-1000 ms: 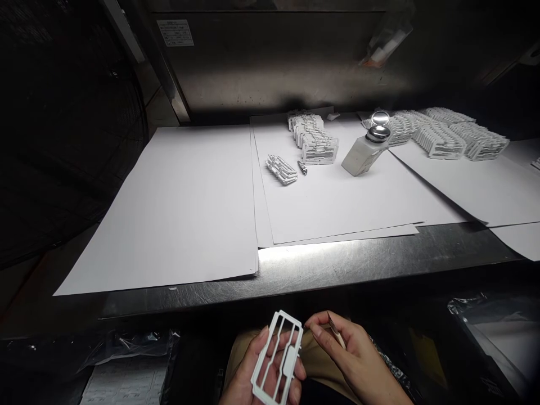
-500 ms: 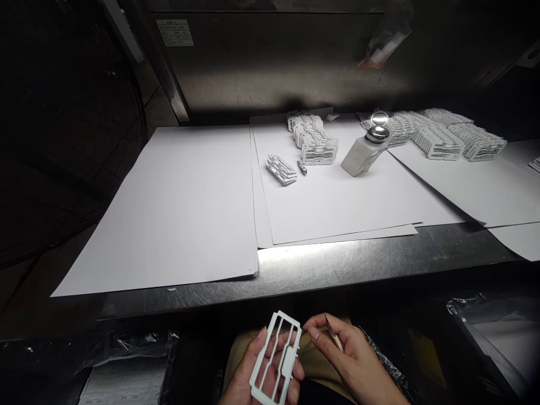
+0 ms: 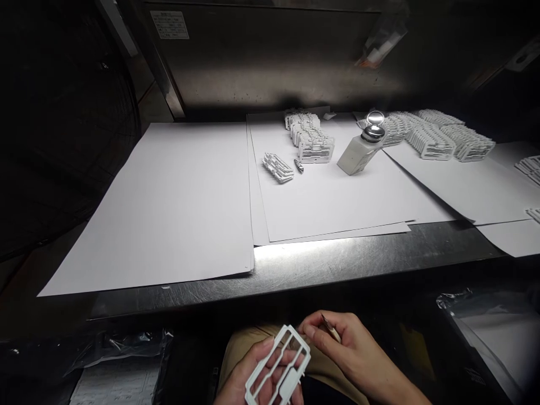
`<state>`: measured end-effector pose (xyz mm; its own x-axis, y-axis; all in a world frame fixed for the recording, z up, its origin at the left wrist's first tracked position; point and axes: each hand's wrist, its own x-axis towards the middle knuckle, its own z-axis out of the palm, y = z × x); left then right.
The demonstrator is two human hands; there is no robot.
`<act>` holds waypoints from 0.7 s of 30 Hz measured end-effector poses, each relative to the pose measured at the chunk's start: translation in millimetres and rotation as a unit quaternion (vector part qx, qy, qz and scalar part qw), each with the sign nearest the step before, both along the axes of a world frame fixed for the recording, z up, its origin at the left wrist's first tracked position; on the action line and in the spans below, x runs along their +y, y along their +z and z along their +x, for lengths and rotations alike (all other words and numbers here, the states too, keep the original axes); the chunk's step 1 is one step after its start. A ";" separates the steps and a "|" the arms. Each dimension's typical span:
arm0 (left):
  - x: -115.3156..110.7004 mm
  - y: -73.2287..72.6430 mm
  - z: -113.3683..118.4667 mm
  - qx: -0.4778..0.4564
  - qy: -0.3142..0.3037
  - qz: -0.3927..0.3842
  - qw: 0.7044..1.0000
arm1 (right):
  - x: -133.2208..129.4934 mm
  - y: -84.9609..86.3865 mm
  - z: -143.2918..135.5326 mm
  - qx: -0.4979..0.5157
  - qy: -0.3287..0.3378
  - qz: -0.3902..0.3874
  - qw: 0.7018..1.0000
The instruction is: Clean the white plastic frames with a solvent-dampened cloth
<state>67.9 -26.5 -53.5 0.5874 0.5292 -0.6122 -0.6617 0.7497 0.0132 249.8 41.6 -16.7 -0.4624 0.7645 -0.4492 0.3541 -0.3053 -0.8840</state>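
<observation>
My left hand (image 3: pixel 253 368), its fingers curled behind, holds a white plastic frame (image 3: pixel 291 376) with long slots and thin bars. The frame is tilted, its upper end leaning right. Just right of it, my right hand (image 3: pixel 350 349) is closed with thumb and index finger pinched near the frame's upper right edge. A slim tool (image 3: pixel 331 329) with a pale handle and a dark pointed tip rests in that hand, partly hidden by the fingers. Whether the fingertips touch the frame, I cannot tell.
White paper sheets (image 3: pixel 169 208) cover a metal bench (image 3: pixel 295 270). On them stand rows of similar frames (image 3: pixel 316 149), a small loose stack (image 3: pixel 277 167), a small metal piece (image 3: pixel 298 166) and a metal-topped pump bottle (image 3: pixel 358 154). Plastic-lined containers flank my lap, one at left (image 3: pixel 118 382).
The frame has turned clockwise and tilted further in my left hand. My right hand stays close beside it, still holding the tool. The whole view has shifted slightly.
</observation>
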 end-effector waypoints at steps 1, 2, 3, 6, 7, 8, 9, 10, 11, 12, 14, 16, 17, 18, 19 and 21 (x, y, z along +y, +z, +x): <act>-0.8 1.3 0.1 0.000 0.002 -0.017 1.000 | 2.3 3.7 0.5 0.002 0.021 -0.011 1.000; -1.5 2.5 0.0 0.000 0.004 -0.030 1.000 | 4.3 6.8 1.0 0.003 0.039 -0.022 0.999; -2.2 3.8 -0.1 0.003 0.002 -0.035 0.999 | 5.9 9.2 1.5 0.005 0.055 -0.031 0.998; -2.6 7.4 -1.5 0.025 -0.021 -0.030 0.999 | 8.3 12.6 2.8 0.006 0.078 -0.046 0.996; -2.1 8.7 -2.0 0.035 -0.024 -0.032 0.999 | 8.6 12.8 3.1 0.003 0.080 -0.047 0.996; -1.3 10.1 -2.6 0.044 -0.026 -0.034 0.998 | 8.9 12.7 3.4 0.001 0.081 -0.047 0.996; -0.3 11.6 -3.0 0.051 -0.029 -0.036 0.998 | 9.1 12.5 3.7 -0.001 0.082 -0.047 0.995; 0.8 13.1 -3.4 0.057 -0.032 -0.036 0.997 | 9.4 12.2 4.0 -0.002 0.084 -0.046 0.995; 2.0 14.5 -3.7 0.062 -0.036 -0.036 0.997 | 9.8 11.8 4.5 -0.002 0.088 -0.045 0.995; 3.1 15.6 -4.0 0.069 -0.044 -0.038 0.996 | 10.2 11.4 5.0 -0.001 0.093 -0.045 0.995; 4.6 16.9 -4.4 0.083 -0.059 -0.046 0.994 | 11.0 10.2 6.1 -0.001 0.107 -0.042 0.993; 5.2 17.0 -4.4 0.091 -0.071 -0.054 0.992 | 11.5 8.8 7.3 -0.004 0.117 -0.036 0.992; 5.2 16.9 -4.1 0.092 -0.074 -0.055 0.992 | 11.4 8.1 7.8 -0.007 0.120 -0.031 0.992; 5.3 17.0 -3.8 0.090 -0.073 -0.055 0.992 | 11.1 7.4 8.3 -0.010 0.122 -0.026 0.992; 5.6 17.4 -3.4 0.089 -0.071 -0.056 0.992 | 10.7 6.7 8.7 -0.013 0.124 -0.020 0.992; 6.9 20.0 -2.6 0.090 -0.063 -0.067 0.992 | 9.7 5.5 9.2 -0.020 0.127 -0.015 0.992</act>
